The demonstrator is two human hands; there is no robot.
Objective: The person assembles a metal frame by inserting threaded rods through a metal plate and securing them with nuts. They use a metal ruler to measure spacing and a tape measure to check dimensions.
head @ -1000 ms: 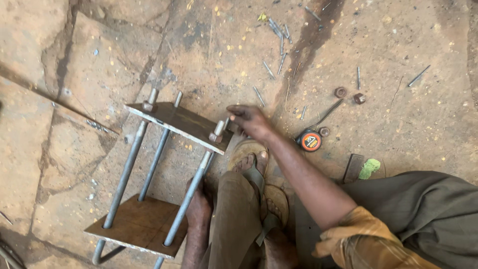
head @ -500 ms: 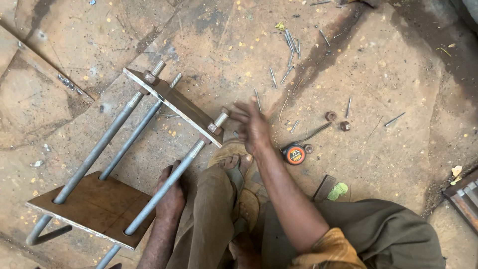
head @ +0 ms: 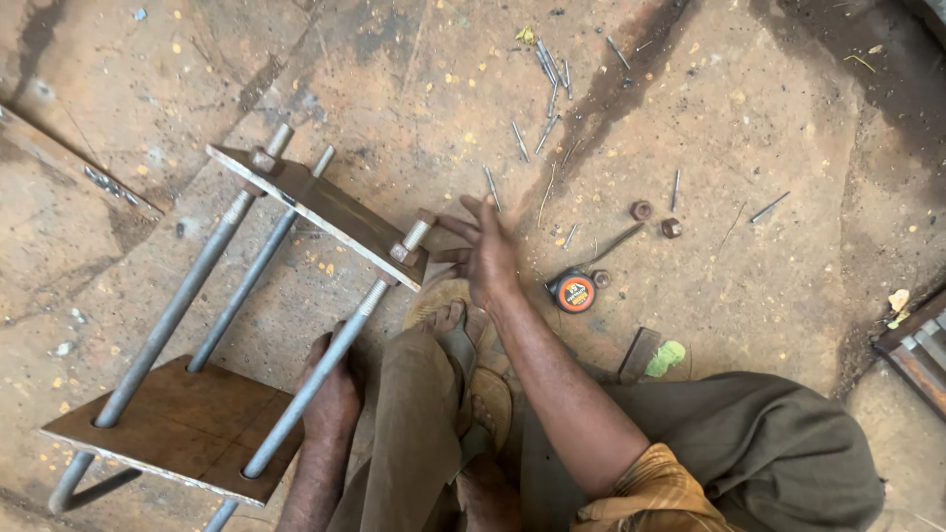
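A frame of two rusty steel plates joined by grey threaded rods lies on the stone floor. My left hand (head: 333,399) is wrapped around the nearest rod (head: 296,409), just above the lower plate (head: 177,424). My right hand (head: 488,254) hovers with fingers spread, empty, just right of the nut (head: 402,253) at the corner of the upper plate (head: 315,205). Another nut (head: 264,159) sits on the far rod. My sandalled foot (head: 451,317) rests below the right hand.
An orange-and-black tape measure (head: 574,292) lies right of my right hand, with loose nuts (head: 641,210) and scattered nails (head: 547,69) beyond it. A dark block (head: 639,355) and a green scrap (head: 666,357) lie near my knee. A metal frame (head: 916,345) is at the right edge.
My right hand has lifted off the upper plate's corner nut, shifted slightly right, and opened its fingers. My left hand stays on the rod. The view has shifted.
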